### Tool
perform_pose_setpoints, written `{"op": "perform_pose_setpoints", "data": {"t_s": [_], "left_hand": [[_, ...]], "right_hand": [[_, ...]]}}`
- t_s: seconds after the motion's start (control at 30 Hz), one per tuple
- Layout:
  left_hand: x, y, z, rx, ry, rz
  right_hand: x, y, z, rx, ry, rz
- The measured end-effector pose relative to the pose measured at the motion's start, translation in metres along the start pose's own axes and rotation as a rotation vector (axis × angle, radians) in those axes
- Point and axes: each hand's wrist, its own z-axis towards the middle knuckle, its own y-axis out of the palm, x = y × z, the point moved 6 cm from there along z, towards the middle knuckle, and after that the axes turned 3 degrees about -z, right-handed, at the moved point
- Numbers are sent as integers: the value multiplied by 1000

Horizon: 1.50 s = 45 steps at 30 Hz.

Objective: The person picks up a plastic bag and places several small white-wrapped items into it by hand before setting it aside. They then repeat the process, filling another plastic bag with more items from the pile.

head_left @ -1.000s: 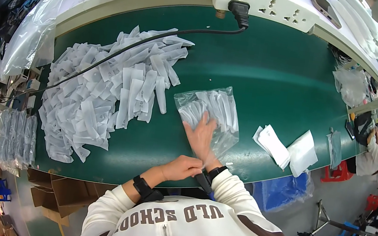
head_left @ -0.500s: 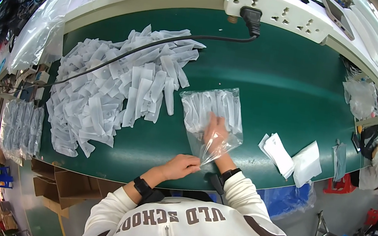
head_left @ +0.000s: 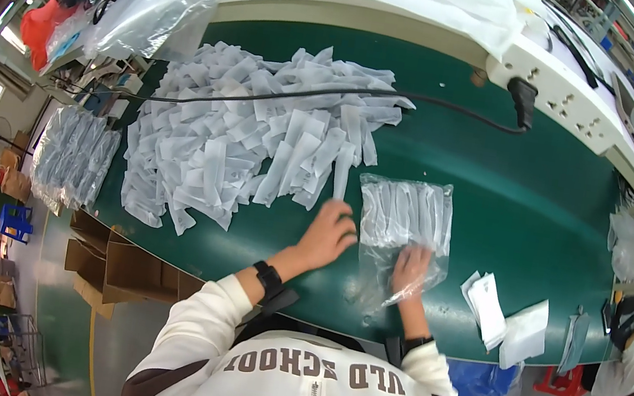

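Note:
A clear plastic bag (head_left: 376,267) lies on the green table, holding a row of slim whitish sleeves (head_left: 402,207) side by side at its far end. My right hand (head_left: 410,272) is at the bag's near, loose half, its fingers stretched toward the sleeves and seen through the film. To the left of the bag, my left hand (head_left: 326,237) is at the near end of a single sleeve (head_left: 343,171), fingers bent and apart. That sleeve lies at the edge of a large heap of similar sleeves (head_left: 230,118).
A black cable (head_left: 308,94) crosses the heap from a white power strip (head_left: 552,98). White papers (head_left: 486,308) lie right of the bag. Filled clear bags (head_left: 75,155) sit off the table's left end. Open cardboard boxes (head_left: 133,260) stand below. Another person (head_left: 633,372) sits far right.
My left hand has let go of the bag's mouth and moved up and left to the single sleeve. My right hand has drawn back toward the bag's near end. The whole view has shifted.

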Motion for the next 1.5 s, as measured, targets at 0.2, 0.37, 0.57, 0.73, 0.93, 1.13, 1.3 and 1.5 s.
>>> {"op": "perform_pose_setpoints", "data": {"t_s": [0.2,0.37,0.57,0.73,0.93,1.13,1.3,1.5], "left_hand": [[-60,-25,65,159,-242,623],[-113,-4,34,-217,-367,590],[-87,-38,-36,-497,48,381],[-48,-64,-61,-565,125,367],[-32,-74,-109,-307,-32,261],[-7,-87,-127,-130,-90,207],[-29,-62,-149,-343,-137,150],[-38,-43,-171,-471,-371,-23]], "right_hand": [[-12,-53,-69,-511,226,32],[10,-119,-54,-320,566,142],[-62,-120,22,-138,159,184],[-152,-4,38,-495,-166,407],[-144,104,7,-556,-310,233],[-145,103,-10,-925,-130,672],[-161,90,-18,-1208,255,1019],[-169,105,36,-735,-211,440]]}}
